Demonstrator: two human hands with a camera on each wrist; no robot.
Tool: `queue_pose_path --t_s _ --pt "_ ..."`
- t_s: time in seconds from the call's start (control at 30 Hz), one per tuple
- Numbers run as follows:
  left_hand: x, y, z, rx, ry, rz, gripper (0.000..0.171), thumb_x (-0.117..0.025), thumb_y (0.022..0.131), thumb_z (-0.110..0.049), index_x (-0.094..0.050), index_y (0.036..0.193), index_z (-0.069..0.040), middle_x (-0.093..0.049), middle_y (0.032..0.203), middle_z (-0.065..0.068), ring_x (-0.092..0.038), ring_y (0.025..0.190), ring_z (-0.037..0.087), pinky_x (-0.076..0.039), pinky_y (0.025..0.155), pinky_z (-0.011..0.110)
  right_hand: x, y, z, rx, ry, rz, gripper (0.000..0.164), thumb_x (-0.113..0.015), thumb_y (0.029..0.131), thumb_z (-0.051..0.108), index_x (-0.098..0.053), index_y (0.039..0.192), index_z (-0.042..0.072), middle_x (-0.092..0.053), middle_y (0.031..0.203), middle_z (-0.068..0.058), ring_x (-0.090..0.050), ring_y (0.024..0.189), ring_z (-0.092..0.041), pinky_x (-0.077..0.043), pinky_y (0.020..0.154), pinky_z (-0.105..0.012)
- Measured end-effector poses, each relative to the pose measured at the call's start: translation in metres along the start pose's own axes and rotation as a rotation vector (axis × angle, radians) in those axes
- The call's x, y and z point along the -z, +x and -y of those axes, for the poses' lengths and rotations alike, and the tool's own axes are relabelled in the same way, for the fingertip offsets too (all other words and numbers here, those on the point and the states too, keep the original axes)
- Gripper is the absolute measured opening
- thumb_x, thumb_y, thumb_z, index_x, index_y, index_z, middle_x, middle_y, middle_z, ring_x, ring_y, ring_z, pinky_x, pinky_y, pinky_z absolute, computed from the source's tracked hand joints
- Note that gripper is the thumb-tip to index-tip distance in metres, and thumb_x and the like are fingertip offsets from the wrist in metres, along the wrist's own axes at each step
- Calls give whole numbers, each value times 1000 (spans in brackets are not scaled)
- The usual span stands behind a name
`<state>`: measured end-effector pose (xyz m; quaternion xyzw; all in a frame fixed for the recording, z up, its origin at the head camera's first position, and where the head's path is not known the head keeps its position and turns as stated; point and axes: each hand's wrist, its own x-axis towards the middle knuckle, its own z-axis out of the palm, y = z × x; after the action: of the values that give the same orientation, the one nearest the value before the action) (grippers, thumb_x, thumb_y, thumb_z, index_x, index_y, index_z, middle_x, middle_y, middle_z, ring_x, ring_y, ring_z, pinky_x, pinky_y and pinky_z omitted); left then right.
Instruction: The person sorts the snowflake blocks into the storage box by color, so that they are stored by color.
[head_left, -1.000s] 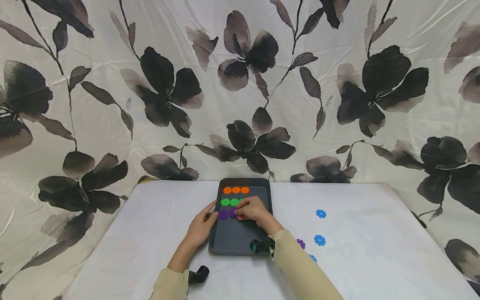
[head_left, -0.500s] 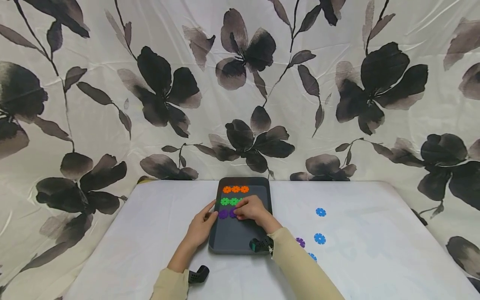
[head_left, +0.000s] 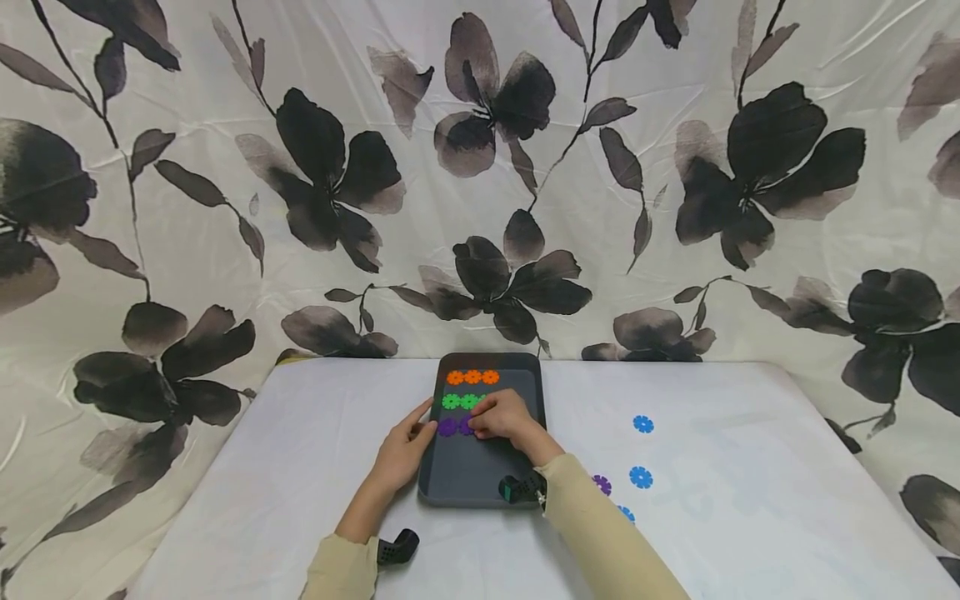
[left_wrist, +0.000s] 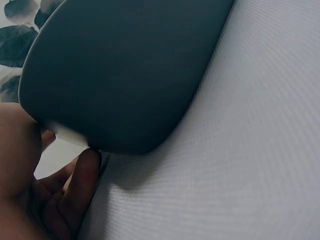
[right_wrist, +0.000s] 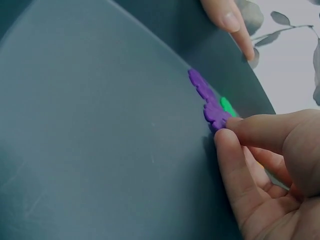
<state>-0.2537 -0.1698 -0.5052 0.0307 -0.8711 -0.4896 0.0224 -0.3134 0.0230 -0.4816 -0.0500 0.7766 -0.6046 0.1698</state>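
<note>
Purple flower (head_left: 464, 426): right hand (head_left: 507, 418) is pinching it; matching flower (head_left: 447, 427) is lying just left, toward left hand (head_left: 401, 451), which is gripping tray (head_left: 465, 479).

I see both of the person's arms reaching forward in pale sleeves (head_left: 341, 568), the left forearm (head_left: 363, 514) angled up and inward, the right forearm (head_left: 603, 529) slanting in opposite. The left hand (head_left: 401, 452) keeps its thumb apart from its forefinger; near it, the right hand (head_left: 508, 419) points inward, thumb and forefinger pinching, other fingers bent behind.
</note>
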Motion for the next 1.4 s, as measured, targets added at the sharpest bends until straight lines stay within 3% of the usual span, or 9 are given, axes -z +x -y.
queue_pose_path --t_s 1.4 --pt "0 2 7 -13 -7 5 48 -53 101 -32 -43 148 -26 -62 113 9 -56 95 21 -44 84 46 -5 -2 -1 -12 -26 -51 9 -74 80 -5 -72 89 -7 -67 71 -12 -63 53 -12 -54 55 -28"
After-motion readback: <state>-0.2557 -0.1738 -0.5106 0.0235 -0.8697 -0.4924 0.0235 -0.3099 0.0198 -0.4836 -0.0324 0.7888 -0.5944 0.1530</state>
